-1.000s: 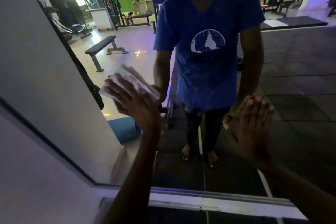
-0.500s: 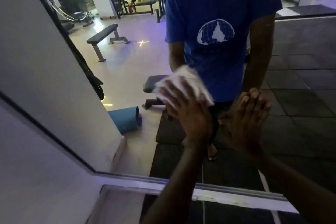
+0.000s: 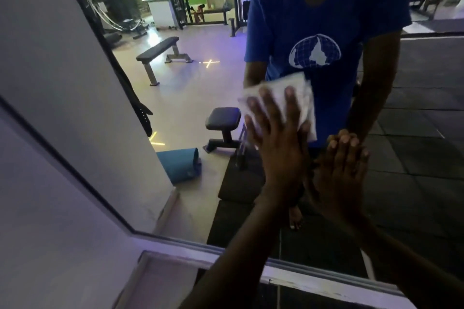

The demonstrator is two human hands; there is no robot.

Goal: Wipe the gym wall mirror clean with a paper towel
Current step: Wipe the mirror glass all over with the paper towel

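Head view, and we start at the far left with the pale wall [image 3: 50, 83], then the dark edge where the mirror [image 3: 200, 88] begins. In the glass there's a flat bench [image 3: 160, 51], a rolled blue mat [image 3: 179, 164] on the reflected floor, and a small padded stool [image 3: 223, 119].

Moving toward the middle, the left hand [image 3: 276, 148] is flat on the glass, fingers [image 3: 291, 105] straight and spread, pressing the paper towel [image 3: 298, 93] against the mirror. The towel sits around chest level on the reflected blue shirt [image 3: 326, 20], white, creased and folded over, with its right edge sticking out past the fingers.

Further right, the right hand [image 3: 344, 173] is also flat on the glass just beside the left, fingers together and straight, holding nothing, by the look of it bracing.

The risks: that bare palm on the glass is likely to leave fresh prints on it. The towel is held by pressure alone, not pinched, so a fast sweep could let it slip or bunch under the palm. The loose right edge could fold and streak. In this dim light I cannot tell how clean the glass is.
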